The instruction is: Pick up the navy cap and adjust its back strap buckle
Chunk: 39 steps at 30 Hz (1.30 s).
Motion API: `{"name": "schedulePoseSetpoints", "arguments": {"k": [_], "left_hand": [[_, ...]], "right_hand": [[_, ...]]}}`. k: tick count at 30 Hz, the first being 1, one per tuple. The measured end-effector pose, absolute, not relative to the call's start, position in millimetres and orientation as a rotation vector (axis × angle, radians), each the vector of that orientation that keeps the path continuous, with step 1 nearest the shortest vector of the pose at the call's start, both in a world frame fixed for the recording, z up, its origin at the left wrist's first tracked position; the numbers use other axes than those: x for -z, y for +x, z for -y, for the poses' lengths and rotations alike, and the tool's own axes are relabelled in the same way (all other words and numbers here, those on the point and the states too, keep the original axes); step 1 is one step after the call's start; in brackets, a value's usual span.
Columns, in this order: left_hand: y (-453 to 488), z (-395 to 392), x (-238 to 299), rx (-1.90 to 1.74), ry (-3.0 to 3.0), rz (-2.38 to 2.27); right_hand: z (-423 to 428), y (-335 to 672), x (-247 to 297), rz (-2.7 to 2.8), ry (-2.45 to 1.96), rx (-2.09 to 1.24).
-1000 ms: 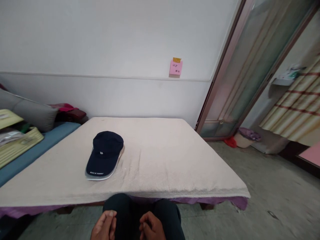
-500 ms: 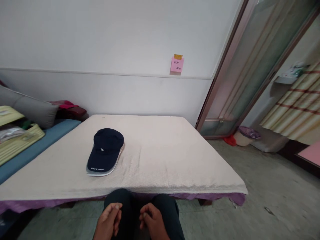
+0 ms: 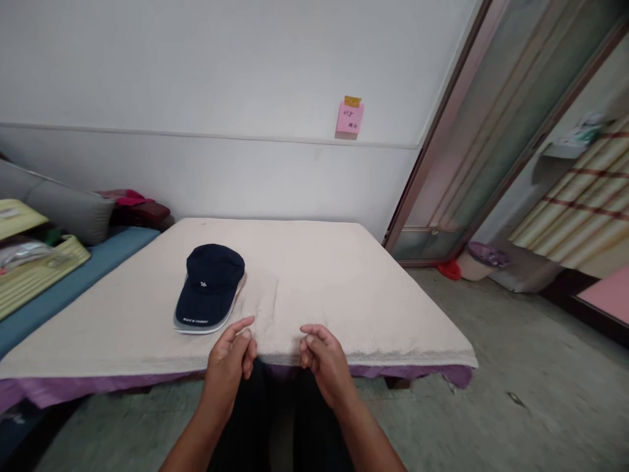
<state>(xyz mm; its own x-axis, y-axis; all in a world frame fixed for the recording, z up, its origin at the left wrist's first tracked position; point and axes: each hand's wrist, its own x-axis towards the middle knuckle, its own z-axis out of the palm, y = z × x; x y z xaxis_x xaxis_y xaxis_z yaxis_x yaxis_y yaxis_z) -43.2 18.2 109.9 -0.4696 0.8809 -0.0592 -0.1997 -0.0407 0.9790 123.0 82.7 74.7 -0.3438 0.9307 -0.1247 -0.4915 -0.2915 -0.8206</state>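
A navy baseball cap (image 3: 211, 285) lies on the cream cloth (image 3: 393, 308) covering the bed-like surface, its brim toward me. White lettering runs along the brim, and a pale grey and white brim edge shows beneath it. Just right of that brim is my left hand (image 3: 230, 354), over the near edge of the cloth, index finger stretched out and the others loosely curled. My right hand (image 3: 327, 360) mirrors it farther right, index finger pointing inward. Both hands are empty, with a gap between them; neither touches the cap.
Purple fabric (image 3: 422, 375) hangs below the cloth's front edge. At left sit a yellow-green case (image 3: 46, 272) and a grey cushion (image 3: 54, 200). A pink note (image 3: 350, 118) is taped to the white wall. A bin (image 3: 479, 262) stands by the sliding door on the right.
Both hands have risen from above my knees, forward to the cloth's near edge, and their index fingers have stretched out. The cap has stayed in place; the view has tilted slightly down.
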Motion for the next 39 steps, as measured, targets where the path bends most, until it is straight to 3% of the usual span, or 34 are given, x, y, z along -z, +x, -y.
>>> {"name": "schedulePoseSetpoints", "arguments": {"k": [7,20,39], "left_hand": [[-41.4,-22.1,-145.7,-1.741,0.794,-1.266],[-57.6,-38.4,-229.9,-1.391,0.912,-1.051],[-50.9,-50.5,-212.0,-1.331,0.948,-1.137]], "right_hand": [[-88.8,125.6,-120.2,1.018,-0.666,-1.723],[-123.2,141.6,-225.1,1.229,-0.478,-1.856],[-126.7,157.1,-221.2,1.310,-0.616,-1.777]]}}
